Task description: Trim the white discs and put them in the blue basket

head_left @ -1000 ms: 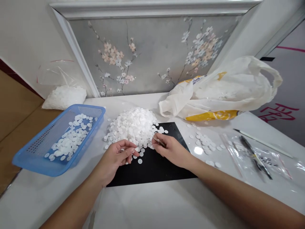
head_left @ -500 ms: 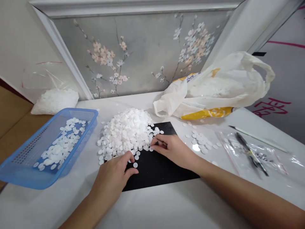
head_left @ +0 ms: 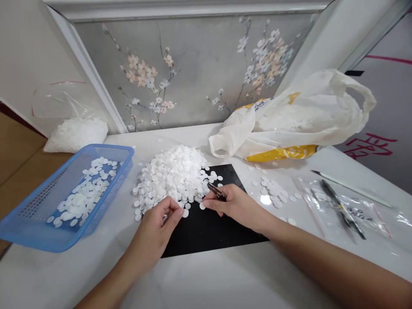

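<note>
A heap of small round white discs (head_left: 174, 171) lies partly on a black mat (head_left: 206, 236). At the heap's near edge my left hand (head_left: 161, 223) is closed, thumb and forefinger pinched at a white disc (head_left: 186, 213). My right hand (head_left: 233, 201) is closed round a pair of dark tweezers (head_left: 218, 192), their tips pointing left towards the heap. Another white disc (head_left: 202, 206) shows at the tip of my right thumb; whether it is held or only touched, I cannot tell.
A blue plastic basket (head_left: 35, 238) with white discs stands on the left, a filled clear bag (head_left: 77, 135) behind it. Back right lies a white plastic bag (head_left: 289, 124). Loose discs (head_left: 275, 189), a clear zip bag (head_left: 322, 214), a black pen (head_left: 343, 210) and a thin white stick (head_left: 350, 183) lie right.
My left thumb and forefinger have come together at a white disc. In my right hand the tweezers have swung into view, and the fingers sit slightly lower on the mat.
</note>
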### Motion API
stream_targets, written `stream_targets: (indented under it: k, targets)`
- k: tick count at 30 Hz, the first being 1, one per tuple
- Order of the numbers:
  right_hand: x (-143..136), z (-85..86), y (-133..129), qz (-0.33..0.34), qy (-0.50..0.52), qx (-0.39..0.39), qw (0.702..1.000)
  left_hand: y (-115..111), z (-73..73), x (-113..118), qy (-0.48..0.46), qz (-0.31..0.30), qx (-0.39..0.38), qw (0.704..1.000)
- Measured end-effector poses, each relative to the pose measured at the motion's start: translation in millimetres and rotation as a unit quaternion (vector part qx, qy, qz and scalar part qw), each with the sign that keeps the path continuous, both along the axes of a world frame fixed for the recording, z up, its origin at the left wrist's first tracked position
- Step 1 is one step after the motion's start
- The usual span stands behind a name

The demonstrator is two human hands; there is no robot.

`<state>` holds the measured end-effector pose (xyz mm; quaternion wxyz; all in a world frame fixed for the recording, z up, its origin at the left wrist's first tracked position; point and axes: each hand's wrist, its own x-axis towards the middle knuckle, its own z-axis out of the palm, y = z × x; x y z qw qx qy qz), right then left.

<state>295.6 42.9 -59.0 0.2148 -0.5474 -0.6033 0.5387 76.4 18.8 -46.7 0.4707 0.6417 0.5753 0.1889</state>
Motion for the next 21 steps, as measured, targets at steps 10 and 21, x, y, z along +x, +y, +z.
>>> stream_targets:
  k: [10, 21]
  targets:
    - [-6.8, 0.5, -4.4, -0.028, 0.143, -0.145, 0.979, -0.9, 4.3, 8.8, -0.254, 0.076, -0.222, 0.938]
    - [-15.6, -2.9, -9.9, -0.014, 0.133, 0.009, 0.991, -6.2, 2.3, 11.5, -0.267, 0.093, -0.238, 0.929]
